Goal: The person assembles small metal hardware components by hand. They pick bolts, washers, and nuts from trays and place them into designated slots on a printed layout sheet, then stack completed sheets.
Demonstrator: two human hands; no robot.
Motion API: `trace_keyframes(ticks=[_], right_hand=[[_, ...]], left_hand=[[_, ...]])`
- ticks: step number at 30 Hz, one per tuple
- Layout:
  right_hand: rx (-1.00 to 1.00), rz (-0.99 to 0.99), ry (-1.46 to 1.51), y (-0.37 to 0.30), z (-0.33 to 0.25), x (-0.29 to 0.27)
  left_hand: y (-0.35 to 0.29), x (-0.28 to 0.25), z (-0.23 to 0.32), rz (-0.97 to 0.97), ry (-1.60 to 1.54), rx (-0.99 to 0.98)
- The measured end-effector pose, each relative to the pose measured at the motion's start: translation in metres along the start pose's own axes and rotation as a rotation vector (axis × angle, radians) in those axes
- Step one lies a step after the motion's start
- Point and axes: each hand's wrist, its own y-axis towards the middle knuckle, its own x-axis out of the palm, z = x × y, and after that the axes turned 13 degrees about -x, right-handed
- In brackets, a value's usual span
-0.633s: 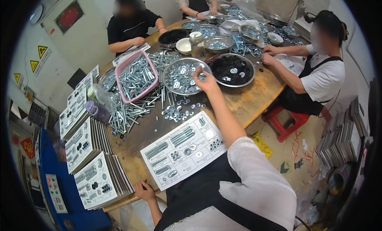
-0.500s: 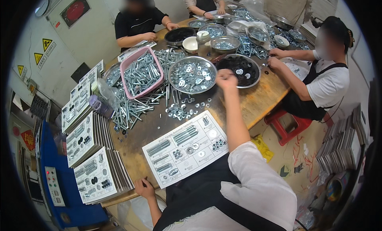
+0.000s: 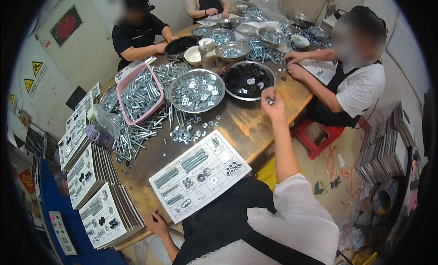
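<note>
My right hand [image 3: 273, 105] is closed, palm turned up, around small shiny metal pieces [image 3: 271, 101], too small to name for certain. It hovers by the near right rim of a steel bowl [image 3: 248, 100] of black washers with a few silver ones. Left of that stands another steel bowl [image 3: 172, 97] heaped with silver washers. My left hand [image 3: 156, 224] rests at the table's near edge, fingers curled together; a dark bit shows between them, which I cannot make out. Between my hands lies a white card [image 3: 199, 176] printed with hardware pictures.
A pink basket [image 3: 123, 88] of bolts stands among loose bolts [image 3: 132, 139]. Loose washers [image 3: 187, 132] lie before the bowls. Stacked printed cards [image 3: 102, 215] line the left edge. Three people sit around the table [image 3: 242, 132]; a red stool [image 3: 317, 137] is at right.
My right hand has moved rightward, from between the two bowls to the black-washer bowl's near right rim, and its palm has turned up. The whole view has shifted; my left hand stays at the edge.
</note>
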Motion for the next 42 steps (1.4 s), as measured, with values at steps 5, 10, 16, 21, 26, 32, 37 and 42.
trace_keyframes(ticks=[5,10,16,21,26,32,37,42], right_hand=[[0.057,0.183,-0.081,-0.009,0.005,0.013],[0.042,0.178,-0.166,-0.033,0.016,0.009],[0.143,0.249,-0.057,-0.085,0.060,0.001],[0.191,0.160,-0.012,-0.128,0.071,-0.001],[0.130,0.058,-0.195,-0.150,0.064,0.025],[0.122,-0.012,-0.215,-0.150,0.040,0.019],[0.142,0.090,-0.251,-0.147,0.046,0.016],[0.202,0.132,-0.219,-0.140,0.050,0.012]], left_hand=[[0.021,-0.003,0.012,-0.049,-0.237,-0.181],[0.050,0.003,0.087,-0.182,-0.597,-0.203],[0.054,0.025,0.220,-0.898,-0.682,0.202],[0.039,0.032,0.360,-0.837,-0.642,0.450],[0.022,0.053,0.435,-0.613,-0.499,0.516],[0.008,0.063,0.451,-0.609,-0.395,0.529],[0.004,0.073,0.441,-0.564,-0.420,0.472],[0.000,0.064,0.433,-0.533,-0.475,0.512]])
